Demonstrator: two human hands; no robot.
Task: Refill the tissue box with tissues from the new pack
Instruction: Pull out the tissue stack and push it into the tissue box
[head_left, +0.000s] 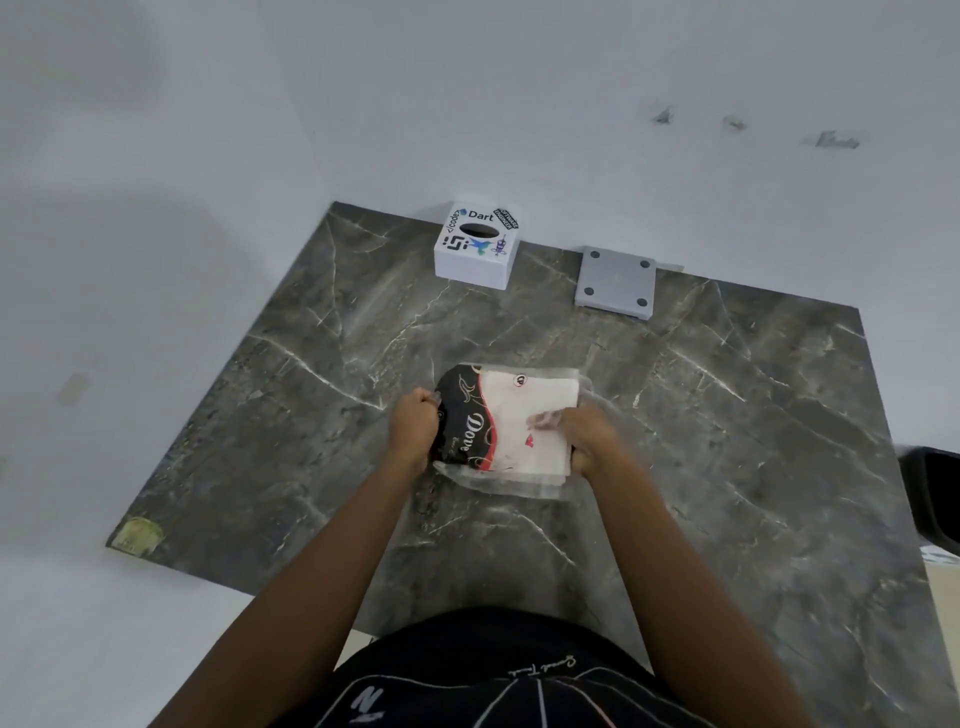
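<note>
Head view: both hands grip the tissue pack (506, 428) mid-table, left hand (413, 431) on its dark end, right hand (584, 439) seemingly at the opening; tissue box (475, 249) sits straight ahead at the far edge.

Dark grey marble-patterned tabletop (727, 441): broad bare stretch between the clear plastic tissue pack with black-and-red print (506, 428) mid-table and the far edge. At that far edge, against the white wall (467, 104), white square tissue box with stickers and an oval top slot (477, 244); slot uncovered. Just to its right, a flat grey square plate with four dark pads (615, 283), a bare gap between the two. Black object (932, 499) beyond the table's right edge.
</note>
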